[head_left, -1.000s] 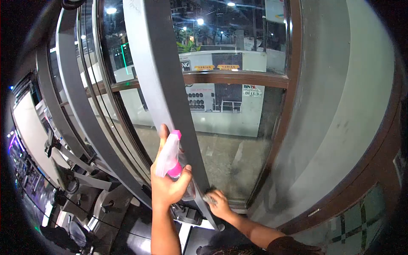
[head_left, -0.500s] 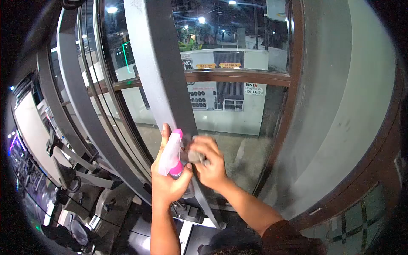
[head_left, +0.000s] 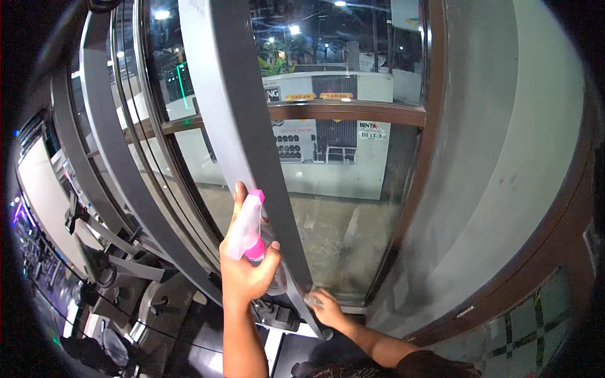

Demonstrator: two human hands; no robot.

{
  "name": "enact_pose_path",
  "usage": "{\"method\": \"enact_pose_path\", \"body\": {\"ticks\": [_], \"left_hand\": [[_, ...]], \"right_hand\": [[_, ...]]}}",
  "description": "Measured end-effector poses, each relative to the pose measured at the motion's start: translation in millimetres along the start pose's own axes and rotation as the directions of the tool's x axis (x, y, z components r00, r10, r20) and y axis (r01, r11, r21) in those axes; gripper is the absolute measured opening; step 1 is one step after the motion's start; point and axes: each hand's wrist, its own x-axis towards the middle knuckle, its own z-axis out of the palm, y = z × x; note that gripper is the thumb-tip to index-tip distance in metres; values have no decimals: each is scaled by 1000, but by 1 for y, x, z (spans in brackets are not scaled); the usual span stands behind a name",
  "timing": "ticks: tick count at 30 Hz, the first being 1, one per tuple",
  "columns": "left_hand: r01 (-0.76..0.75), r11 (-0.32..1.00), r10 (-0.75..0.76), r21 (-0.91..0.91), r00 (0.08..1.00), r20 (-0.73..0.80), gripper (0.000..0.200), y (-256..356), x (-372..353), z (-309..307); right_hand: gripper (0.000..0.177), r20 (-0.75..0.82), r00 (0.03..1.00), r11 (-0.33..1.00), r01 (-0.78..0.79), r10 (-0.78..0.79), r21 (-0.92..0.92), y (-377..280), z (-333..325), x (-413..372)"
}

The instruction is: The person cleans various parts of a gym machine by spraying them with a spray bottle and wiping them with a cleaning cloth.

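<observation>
The left hand (head_left: 246, 274) is wrapping around a spray bottle with a clear plastic body and a pink-and-translucent trigger head (head_left: 251, 239), its thumb lying across the near side and one finger pointing up past the head. The bottle is leaning, in front of the long grey square-edged post (head_left: 258, 138). Lower down and to its right, the right hand (head_left: 328, 310) is curling its fingers around a small greyish cloth-like piece (head_left: 309, 300), mostly hidden, against the post's lower edge. A dark sleeve (head_left: 432, 364) is covering the right upper arm. Behind the post, a brown-framed glass window (head_left: 353, 113) is showing a pale wall with posters (head_left: 372, 170). A second grey post (head_left: 123, 135) is standing farther left, near grey-and-black exercise equipment (head_left: 142, 269). A smooth grey wall (head_left: 535, 126) is rising on the right.
</observation>
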Motion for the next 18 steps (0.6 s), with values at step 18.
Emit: {"method": "enact_pose_path", "body": {"ticks": [18], "left_hand": [[198,980,-199,19,978,69,80,-3,-38,1]], "right_hand": [[27,-376,845,856,475,-380,205,-215,-69,245]]}}
